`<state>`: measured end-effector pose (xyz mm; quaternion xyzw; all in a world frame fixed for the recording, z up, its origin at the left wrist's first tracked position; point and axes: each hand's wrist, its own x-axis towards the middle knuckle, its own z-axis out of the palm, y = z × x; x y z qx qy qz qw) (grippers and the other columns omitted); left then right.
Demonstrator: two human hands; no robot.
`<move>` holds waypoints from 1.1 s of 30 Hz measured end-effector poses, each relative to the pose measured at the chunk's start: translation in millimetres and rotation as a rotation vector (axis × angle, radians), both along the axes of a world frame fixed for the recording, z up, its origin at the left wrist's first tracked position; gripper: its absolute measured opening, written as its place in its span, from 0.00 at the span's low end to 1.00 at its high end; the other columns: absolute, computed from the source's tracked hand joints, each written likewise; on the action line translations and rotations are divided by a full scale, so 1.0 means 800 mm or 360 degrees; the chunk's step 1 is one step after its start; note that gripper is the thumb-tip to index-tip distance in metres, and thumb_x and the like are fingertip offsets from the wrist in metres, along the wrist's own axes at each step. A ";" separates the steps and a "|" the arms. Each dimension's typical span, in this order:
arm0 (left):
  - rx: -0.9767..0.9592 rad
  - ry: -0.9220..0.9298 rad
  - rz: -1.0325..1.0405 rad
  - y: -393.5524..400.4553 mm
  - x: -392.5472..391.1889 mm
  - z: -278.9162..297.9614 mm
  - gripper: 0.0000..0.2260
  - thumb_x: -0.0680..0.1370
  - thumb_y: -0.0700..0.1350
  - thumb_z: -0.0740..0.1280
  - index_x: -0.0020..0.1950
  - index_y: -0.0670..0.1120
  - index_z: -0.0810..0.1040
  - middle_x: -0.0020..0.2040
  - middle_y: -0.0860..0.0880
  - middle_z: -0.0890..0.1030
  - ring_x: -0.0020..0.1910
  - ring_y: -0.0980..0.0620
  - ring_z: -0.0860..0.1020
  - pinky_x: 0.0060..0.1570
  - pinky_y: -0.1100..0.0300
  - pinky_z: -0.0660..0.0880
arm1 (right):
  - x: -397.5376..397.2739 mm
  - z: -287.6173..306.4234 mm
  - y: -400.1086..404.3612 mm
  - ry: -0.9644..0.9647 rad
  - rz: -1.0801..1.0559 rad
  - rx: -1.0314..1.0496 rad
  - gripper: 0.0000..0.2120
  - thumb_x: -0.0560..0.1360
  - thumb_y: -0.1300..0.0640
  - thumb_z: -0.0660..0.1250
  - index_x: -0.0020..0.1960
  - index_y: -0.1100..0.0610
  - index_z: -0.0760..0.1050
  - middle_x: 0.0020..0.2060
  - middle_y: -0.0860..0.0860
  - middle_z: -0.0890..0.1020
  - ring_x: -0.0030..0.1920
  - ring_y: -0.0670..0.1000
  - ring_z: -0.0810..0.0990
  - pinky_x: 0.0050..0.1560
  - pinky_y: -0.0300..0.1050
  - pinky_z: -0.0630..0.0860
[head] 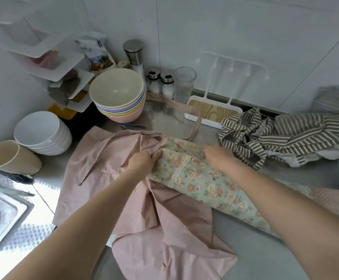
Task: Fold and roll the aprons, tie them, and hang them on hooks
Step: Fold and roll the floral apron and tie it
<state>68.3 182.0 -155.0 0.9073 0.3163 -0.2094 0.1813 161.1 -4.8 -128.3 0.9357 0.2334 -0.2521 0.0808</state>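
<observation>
Left hand: your left hand (pixel 142 161) rests on the pink apron (pixel 108 174), fingers curled, pinching the cloth right where the pink lining meets the floral panel (pixel 197 178).
Right hand: your right hand (pixel 218 156) is blurred over the floral panel; you cannot tell how far its fingers are spread or whether they hold anything.
Pink apron: it lies crumpled on the steel counter (pixel 265 249) in front of you, lining side up on the left, the floral side folded into a long band running toward the right edge.
Strap: the dotted strap (pixel 195 116) loops from the apron's top edge back toward the bowls and the tray.
Striped apron: the striped apron (pixel 286 136) sits bunched to the right, apart from the pink one.
Hook rack: the white hook rack (pixel 233 65) stands on its tray (pixel 211 112) against the wall.
Left side: stacked coloured bowls (pixel 118 93), white bowls (pixel 41 132), a cup (pixel 11 158) on its side, the sink (pixel 0 215) at the edge.
</observation>
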 end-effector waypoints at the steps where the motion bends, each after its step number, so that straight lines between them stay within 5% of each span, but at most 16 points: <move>1: 0.0062 0.0019 -0.0020 -0.001 0.000 0.000 0.31 0.79 0.62 0.49 0.57 0.36 0.75 0.55 0.38 0.79 0.56 0.40 0.76 0.51 0.54 0.70 | -0.003 0.003 0.002 0.0009 -0.0022 0.0008 0.19 0.79 0.68 0.50 0.70 0.63 0.61 0.62 0.60 0.73 0.61 0.59 0.74 0.52 0.49 0.72; 6: 0.0081 0.0126 -0.0050 0.007 -0.003 0.003 0.26 0.82 0.56 0.49 0.62 0.36 0.72 0.59 0.38 0.77 0.59 0.40 0.75 0.56 0.53 0.70 | -0.001 0.000 0.013 0.0111 -0.0029 0.0041 0.23 0.80 0.65 0.54 0.74 0.63 0.55 0.63 0.61 0.73 0.59 0.58 0.75 0.47 0.48 0.69; 11: -0.0085 0.0130 0.0140 0.015 0.006 0.011 0.25 0.82 0.54 0.50 0.71 0.38 0.66 0.65 0.40 0.74 0.63 0.41 0.73 0.59 0.55 0.69 | 0.001 0.000 0.001 0.0201 -0.0125 0.0218 0.15 0.79 0.65 0.52 0.59 0.63 0.75 0.44 0.55 0.78 0.43 0.54 0.74 0.36 0.43 0.68; 15: 0.0181 -0.0164 0.0064 -0.006 0.003 0.028 0.22 0.81 0.51 0.52 0.73 0.43 0.58 0.71 0.41 0.62 0.69 0.38 0.63 0.67 0.46 0.61 | -0.007 0.000 -0.012 0.0214 -0.0193 0.0222 0.18 0.81 0.58 0.52 0.69 0.59 0.65 0.64 0.57 0.73 0.57 0.56 0.75 0.52 0.46 0.72; 17: 0.0466 -0.0376 -0.0341 -0.033 -0.005 0.048 0.20 0.80 0.47 0.54 0.71 0.46 0.60 0.68 0.42 0.63 0.68 0.40 0.62 0.67 0.44 0.59 | -0.011 0.007 -0.033 0.0268 -0.0284 0.0258 0.23 0.81 0.58 0.53 0.75 0.57 0.56 0.71 0.57 0.66 0.66 0.57 0.70 0.62 0.48 0.70; 19: 0.0337 -0.0483 -0.0721 -0.068 -0.011 0.062 0.21 0.79 0.49 0.57 0.72 0.49 0.60 0.68 0.43 0.64 0.68 0.40 0.61 0.66 0.44 0.60 | -0.015 0.022 -0.064 0.0272 -0.0386 0.0281 0.24 0.81 0.58 0.53 0.76 0.58 0.53 0.72 0.58 0.64 0.67 0.57 0.69 0.61 0.46 0.68; 23: 0.0026 -0.0198 -0.1347 -0.139 -0.026 0.071 0.26 0.79 0.58 0.56 0.75 0.56 0.55 0.76 0.49 0.55 0.74 0.39 0.50 0.71 0.38 0.54 | -0.028 0.050 -0.135 0.0336 -0.0453 0.0181 0.27 0.81 0.47 0.54 0.74 0.60 0.56 0.71 0.57 0.64 0.63 0.55 0.70 0.54 0.44 0.69; 26: 0.0012 0.0029 -0.1589 -0.188 -0.038 0.062 0.26 0.79 0.60 0.53 0.76 0.60 0.50 0.77 0.52 0.48 0.75 0.38 0.45 0.70 0.34 0.50 | -0.052 0.051 -0.193 0.0426 -0.0531 0.0054 0.34 0.78 0.43 0.58 0.76 0.59 0.52 0.75 0.55 0.58 0.72 0.55 0.61 0.69 0.46 0.62; 30: 0.0223 0.0331 -0.1394 -0.233 -0.042 0.044 0.25 0.80 0.59 0.51 0.76 0.58 0.50 0.78 0.48 0.48 0.74 0.33 0.47 0.66 0.28 0.46 | -0.074 0.043 -0.238 0.0602 -0.0562 -0.0002 0.35 0.74 0.49 0.67 0.75 0.57 0.55 0.73 0.54 0.63 0.70 0.55 0.65 0.70 0.47 0.62; 33: 0.0435 0.0506 -0.1191 -0.266 -0.041 0.040 0.26 0.81 0.56 0.54 0.77 0.55 0.50 0.78 0.43 0.49 0.73 0.31 0.48 0.65 0.27 0.43 | -0.070 0.033 -0.256 0.0445 -0.0466 -0.0128 0.30 0.74 0.53 0.69 0.71 0.60 0.62 0.68 0.56 0.69 0.65 0.56 0.70 0.63 0.45 0.68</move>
